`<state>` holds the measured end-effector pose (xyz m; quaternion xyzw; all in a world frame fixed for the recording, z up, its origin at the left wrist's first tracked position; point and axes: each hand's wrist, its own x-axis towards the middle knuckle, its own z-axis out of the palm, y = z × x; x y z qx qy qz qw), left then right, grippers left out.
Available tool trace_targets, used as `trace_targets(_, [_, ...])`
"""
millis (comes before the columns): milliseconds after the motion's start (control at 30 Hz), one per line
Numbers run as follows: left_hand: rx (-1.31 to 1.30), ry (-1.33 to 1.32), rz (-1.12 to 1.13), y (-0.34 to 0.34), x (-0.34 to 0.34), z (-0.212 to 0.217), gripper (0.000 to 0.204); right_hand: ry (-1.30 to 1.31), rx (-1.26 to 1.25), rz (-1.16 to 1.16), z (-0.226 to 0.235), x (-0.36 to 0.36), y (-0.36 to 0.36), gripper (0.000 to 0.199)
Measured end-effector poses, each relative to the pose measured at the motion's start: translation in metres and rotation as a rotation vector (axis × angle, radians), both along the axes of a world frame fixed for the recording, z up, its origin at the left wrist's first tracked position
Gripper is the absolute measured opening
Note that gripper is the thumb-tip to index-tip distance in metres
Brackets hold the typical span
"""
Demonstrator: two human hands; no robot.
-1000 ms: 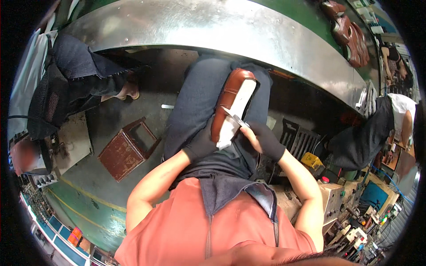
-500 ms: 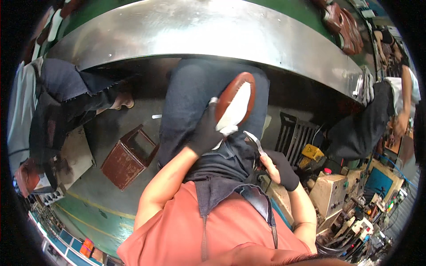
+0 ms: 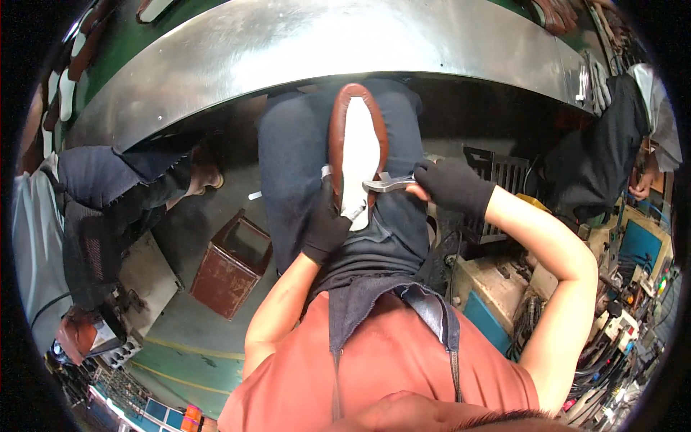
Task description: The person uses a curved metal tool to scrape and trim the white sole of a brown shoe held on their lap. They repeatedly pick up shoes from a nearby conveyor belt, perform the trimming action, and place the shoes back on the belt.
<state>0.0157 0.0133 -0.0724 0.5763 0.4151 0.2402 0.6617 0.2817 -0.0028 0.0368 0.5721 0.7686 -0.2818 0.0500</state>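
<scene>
A brown leather shoe upper (image 3: pixel 380 119) with a white insole (image 3: pixel 361 144) facing up lies over my lap (image 3: pixel 291 151), its toe pointing toward the bench. My left hand (image 3: pixel 327 225), in a black glove with light fingertips, is closed around the heel end from the left. In my gloved right hand (image 3: pixel 455 189) is a silver metal tool with a curved head, which looks like lasting pincers (image 3: pixel 392 184). Their jaws touch or nearly touch the right edge of the shoe near its middle; exact contact is unclear.
A metal bench edge (image 3: pixel 252 54) curves across in front of my knees. A brown box-like stool (image 3: pixel 227 277) stands on the floor to the left. Co-workers sit on both sides. Machinery (image 3: pixel 497 281) stands close by my right arm. More shoes (image 3: pixel 66 93) are at the far left.
My right hand has brought the pincers up and inward from my right side to the shoe's edge. The shoe has turned from a rightward tilt to nearly straight, with my left hand still on it.
</scene>
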Motion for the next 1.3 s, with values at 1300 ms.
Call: trace_targets(1300, [-1.078, -0.884, -0.044, 0.068, 0.013, 0.023, 0.048, 0.353, -0.182, -0.125, -0.002, -0.031, -0.007, 0.040])
